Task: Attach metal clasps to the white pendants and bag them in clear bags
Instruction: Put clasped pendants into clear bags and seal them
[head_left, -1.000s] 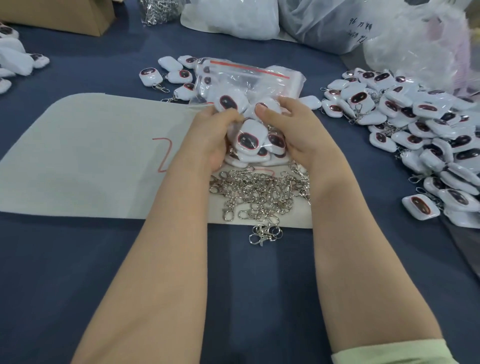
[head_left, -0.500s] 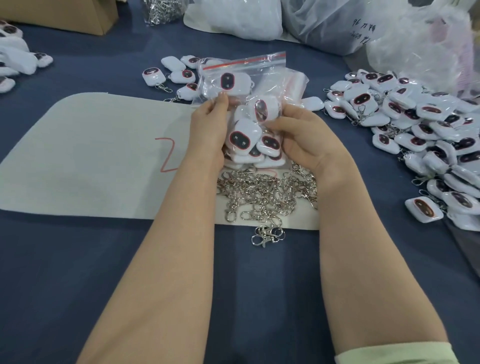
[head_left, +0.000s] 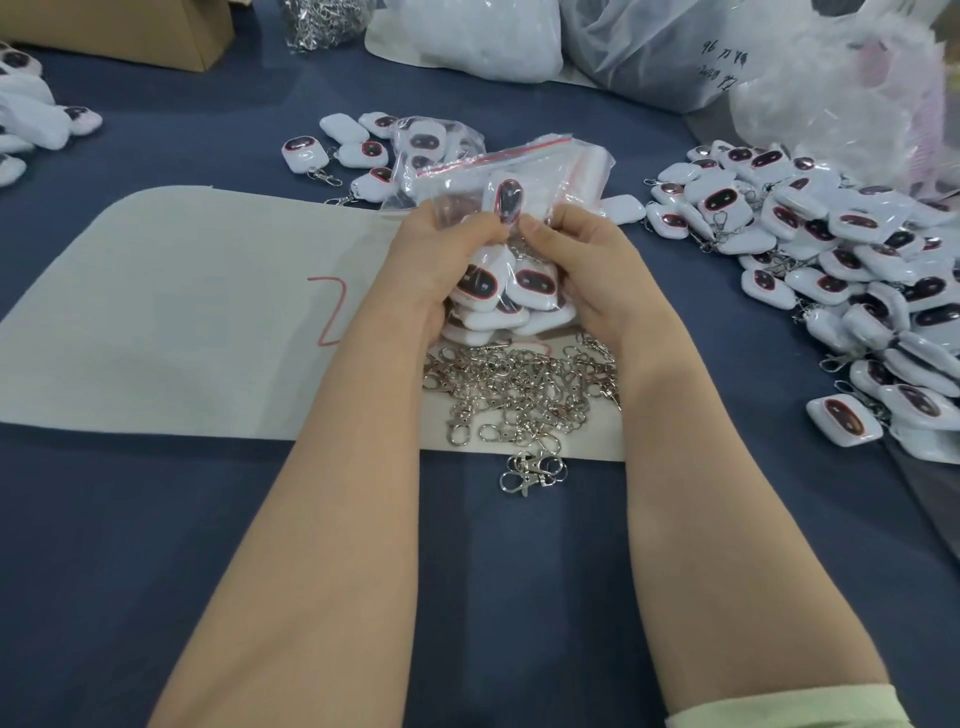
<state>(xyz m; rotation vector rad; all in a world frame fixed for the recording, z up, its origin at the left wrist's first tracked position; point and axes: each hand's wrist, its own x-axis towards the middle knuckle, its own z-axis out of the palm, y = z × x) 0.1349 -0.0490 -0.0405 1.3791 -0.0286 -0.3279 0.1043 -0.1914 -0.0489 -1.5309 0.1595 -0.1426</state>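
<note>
Nearest me, a pale green sleeve cuff rings the right forearm, and both bare forearms reach out over the dark blue tablecloth. Just past them a small knot of silver metal clasps lies on the cloth at the near edge of a cream fabric mat. A bigger spread-out pile of silver clasps sits on the mat itself, between my wrists.

Above that pile I have both hands on a clear plastic zip bag with a red seal strip. The left hand is curled round its left side and the right hand round its right, thumbs meeting near the middle. The bag is packed with white pendants with dark oval faces, one standing upright near its mouth.

To the right, a large heap of loose white pendants covers the cloth. Beyond the bag lie a few more pendants with clasps and a second filled clear bag. At the far edge stand a brown cardboard box and big translucent plastic sacks.
</note>
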